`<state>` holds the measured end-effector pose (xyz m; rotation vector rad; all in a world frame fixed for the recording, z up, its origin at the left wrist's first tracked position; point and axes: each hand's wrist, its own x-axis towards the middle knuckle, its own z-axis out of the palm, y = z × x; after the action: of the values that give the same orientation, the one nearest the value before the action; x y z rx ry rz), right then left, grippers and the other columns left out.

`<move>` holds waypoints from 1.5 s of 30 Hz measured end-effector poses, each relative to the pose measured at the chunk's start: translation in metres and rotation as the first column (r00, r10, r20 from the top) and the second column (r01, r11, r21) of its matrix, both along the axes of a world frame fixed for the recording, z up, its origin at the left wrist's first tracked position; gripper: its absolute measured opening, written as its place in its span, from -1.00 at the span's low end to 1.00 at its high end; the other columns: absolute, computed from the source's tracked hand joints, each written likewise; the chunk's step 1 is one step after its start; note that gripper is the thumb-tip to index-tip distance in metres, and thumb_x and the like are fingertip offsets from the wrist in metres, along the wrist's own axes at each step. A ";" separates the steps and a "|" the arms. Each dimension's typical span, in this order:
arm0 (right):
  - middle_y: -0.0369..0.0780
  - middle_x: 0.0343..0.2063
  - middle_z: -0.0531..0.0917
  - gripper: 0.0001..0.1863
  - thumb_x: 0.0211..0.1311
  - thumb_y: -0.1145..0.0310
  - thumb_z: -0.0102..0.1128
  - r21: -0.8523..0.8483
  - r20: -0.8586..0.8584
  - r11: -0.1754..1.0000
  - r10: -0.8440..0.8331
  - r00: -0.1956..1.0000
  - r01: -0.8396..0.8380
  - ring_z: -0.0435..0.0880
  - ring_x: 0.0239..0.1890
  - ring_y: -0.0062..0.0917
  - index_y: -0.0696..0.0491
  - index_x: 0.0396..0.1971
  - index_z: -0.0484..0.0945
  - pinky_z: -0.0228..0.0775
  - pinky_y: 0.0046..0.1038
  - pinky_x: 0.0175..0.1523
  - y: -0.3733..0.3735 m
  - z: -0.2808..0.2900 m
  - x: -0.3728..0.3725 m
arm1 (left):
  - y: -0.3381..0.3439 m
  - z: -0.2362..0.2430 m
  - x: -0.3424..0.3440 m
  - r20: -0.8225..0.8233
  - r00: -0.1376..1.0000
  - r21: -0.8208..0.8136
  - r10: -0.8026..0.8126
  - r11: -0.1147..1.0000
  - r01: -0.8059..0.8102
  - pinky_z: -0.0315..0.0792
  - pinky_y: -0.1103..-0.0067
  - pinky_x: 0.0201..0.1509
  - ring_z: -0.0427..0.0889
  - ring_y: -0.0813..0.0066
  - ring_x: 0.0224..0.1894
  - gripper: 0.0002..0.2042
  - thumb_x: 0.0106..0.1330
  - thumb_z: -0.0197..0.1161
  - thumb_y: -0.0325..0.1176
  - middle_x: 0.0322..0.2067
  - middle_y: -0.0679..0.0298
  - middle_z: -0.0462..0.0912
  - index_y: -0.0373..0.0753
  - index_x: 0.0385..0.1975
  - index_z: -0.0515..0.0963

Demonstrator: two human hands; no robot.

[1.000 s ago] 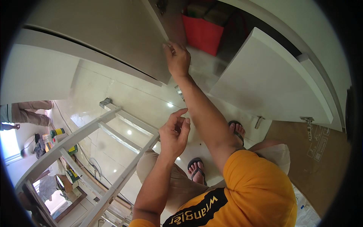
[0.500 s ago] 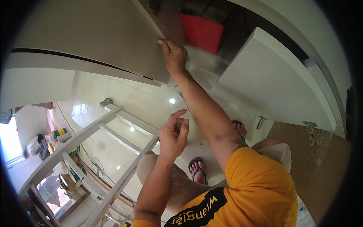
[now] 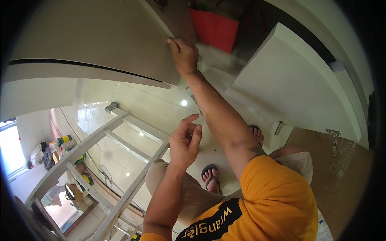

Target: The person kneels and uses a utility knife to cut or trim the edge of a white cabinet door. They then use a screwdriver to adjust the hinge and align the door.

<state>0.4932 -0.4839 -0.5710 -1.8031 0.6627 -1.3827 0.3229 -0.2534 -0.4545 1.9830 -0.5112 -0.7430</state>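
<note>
At the far side, my right hand (image 3: 185,57) is closed round the edge of a light grey-beige cabinet door (image 3: 96,32), its thumb on the door's face. The right arm is stretched out away from me. My left hand (image 3: 183,142) hangs in the air in front of my body, between the ladder and my right forearm. Its index finger and thumb are bent and stand apart, with nothing visible between them; the other fingers are loosely curled. A second white door panel (image 3: 297,80) stands out to the right, with metal hinges (image 3: 333,134) near its lower edge.
A white ladder (image 3: 134,146) stands at the left. A red bag (image 3: 215,30) sits inside the dark cabinet. Brown cardboard (image 3: 321,168) lies at the right. Tools and containers (image 3: 60,146) are gathered far left. My sandalled feet (image 3: 210,176) are on glossy tiles (image 3: 161,100).
My right hand stays on the door edge, and my left hand keeps nearly the same pose. The view has shifted slightly; the cabinet doors and ladder sit a little differently in it.
</note>
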 end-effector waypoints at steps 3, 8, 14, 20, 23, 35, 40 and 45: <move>-0.11 -0.37 0.82 -0.75 0.45 0.19 0.49 0.002 -0.014 1.000 0.012 1.000 -0.012 0.81 -0.30 -0.13 0.06 -0.34 0.82 0.60 -0.16 -0.20 -0.001 -0.001 -0.001 | 0.000 0.000 0.000 0.008 1.000 0.001 -0.002 1.000 0.002 0.59 0.54 -0.13 0.64 0.60 -0.35 -0.68 0.64 0.33 -0.29 -0.41 0.34 0.71 -0.27 0.27 0.64; -0.13 -0.43 0.79 -0.67 0.46 0.11 0.46 0.102 -0.196 0.995 0.035 0.980 -0.015 0.77 -0.37 -0.07 0.03 -0.43 0.78 0.59 -0.08 -0.18 -0.003 -0.003 -0.003 | 0.002 0.002 0.001 0.017 1.000 -0.004 0.012 1.000 -0.012 0.59 0.54 -0.14 0.65 0.60 -0.36 -0.67 0.63 0.33 -0.30 -0.40 0.33 0.71 -0.27 0.28 0.64; -0.09 -0.49 0.76 -0.62 0.46 0.09 0.47 0.066 0.029 0.996 0.050 0.998 -0.052 0.75 -0.42 -0.06 0.07 -0.47 0.75 0.57 -0.08 -0.22 0.003 -0.001 -0.003 | 0.002 0.001 0.001 0.015 1.000 0.000 -0.013 1.000 0.013 0.59 0.54 -0.13 0.67 0.60 -0.34 -0.67 0.63 0.34 -0.30 -0.41 0.32 0.73 -0.25 0.28 0.64; -0.10 -0.45 0.78 -0.66 0.46 0.09 0.47 0.157 -0.058 0.986 0.062 0.996 -0.052 0.75 -0.41 -0.08 0.04 -0.42 0.77 0.57 -0.07 -0.17 0.000 -0.003 -0.002 | -0.001 -0.004 0.000 0.083 0.997 -0.068 -0.004 0.998 0.010 0.38 0.61 -0.41 0.44 0.71 -0.56 -0.71 0.60 0.36 -0.40 -0.51 0.35 0.68 -0.24 0.24 0.65; -0.09 -0.47 0.77 -0.67 0.46 0.10 0.47 0.109 -0.098 0.994 0.022 0.995 -0.011 0.75 -0.40 -0.06 0.03 -0.43 0.76 0.58 -0.08 -0.19 -0.002 -0.002 -0.001 | -0.002 -0.005 -0.002 0.083 0.996 -0.042 -0.015 0.999 0.018 0.37 0.61 -0.41 0.43 0.71 -0.56 -0.72 0.60 0.36 -0.41 -0.52 0.36 0.67 -0.26 0.24 0.64; -0.05 -0.45 0.77 -0.69 0.51 0.15 0.44 0.136 -0.037 0.983 0.132 0.991 -0.126 0.76 -0.41 -0.12 0.10 -0.31 0.80 0.55 -0.15 -0.27 -0.001 -0.005 -0.004 | 0.000 -0.002 -0.001 0.015 1.000 0.024 -0.021 0.999 0.021 0.57 0.56 -0.16 0.62 0.63 -0.36 -0.68 0.64 0.33 -0.31 -0.40 0.35 0.72 -0.27 0.28 0.65; -0.04 -0.46 0.76 -0.70 0.51 0.17 0.43 0.082 -0.059 0.995 0.067 0.996 -0.062 0.76 -0.41 -0.10 0.12 -0.31 0.79 0.55 -0.14 -0.26 -0.001 -0.006 -0.002 | -0.002 -0.008 -0.002 0.056 0.998 -0.105 0.008 0.994 -0.002 0.38 0.62 -0.39 0.43 0.73 -0.53 -0.72 0.61 0.36 -0.41 -0.52 0.38 0.63 -0.29 0.23 0.65; -0.06 -0.46 0.77 -0.68 0.50 0.18 0.44 0.152 0.007 0.980 0.129 0.992 -0.129 0.75 -0.41 -0.08 0.13 -0.37 0.75 0.55 -0.12 -0.25 0.002 -0.007 -0.004 | -0.001 -0.008 -0.003 0.057 0.998 -0.083 0.020 0.996 -0.015 0.38 0.63 -0.39 0.44 0.73 -0.52 -0.72 0.61 0.36 -0.42 -0.52 0.38 0.64 -0.29 0.23 0.65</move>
<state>0.4892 -0.4822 -0.5775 -1.6964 0.6241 -1.2110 0.3201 -0.2543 -0.4625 1.9340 -0.5497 -0.6458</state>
